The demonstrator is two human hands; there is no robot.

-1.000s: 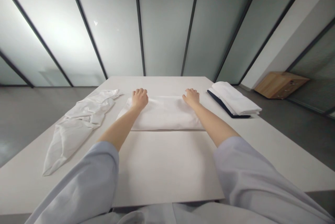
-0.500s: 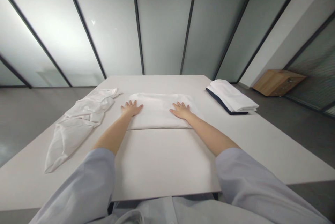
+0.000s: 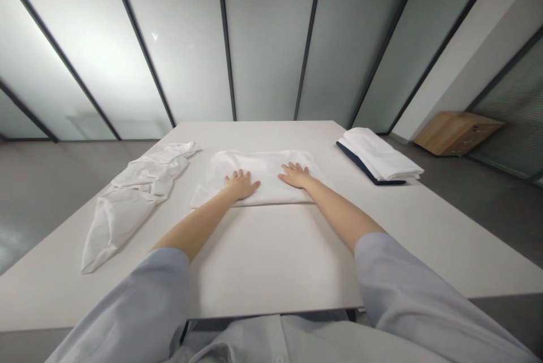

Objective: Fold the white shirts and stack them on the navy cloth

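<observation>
A white cloth garment (image 3: 267, 190) lies folded into a wide rectangle in the middle of the table, its near edge fairly straight. My left hand (image 3: 241, 185) rests palm down on it, left of its middle, fingers spread. On its right part my right hand (image 3: 294, 175) lies flat, fingers apart too. Neither hand grips the fabric. The left near corner of the garment sticks out beyond my left forearm. What kind of garment it is does not show.
Along the table's left side lies a crumpled white cloth (image 3: 138, 185). At the right stands a stack of folded white cloth (image 3: 379, 154) on a dark navy piece (image 3: 365, 169). Underneath everything is the white table (image 3: 271, 261). A wooden cabinet (image 3: 456, 132) stands on the floor, far right.
My left hand has slid right across the garment, closer to my right hand, which stays almost in place. The garment's left near corner now shows.
</observation>
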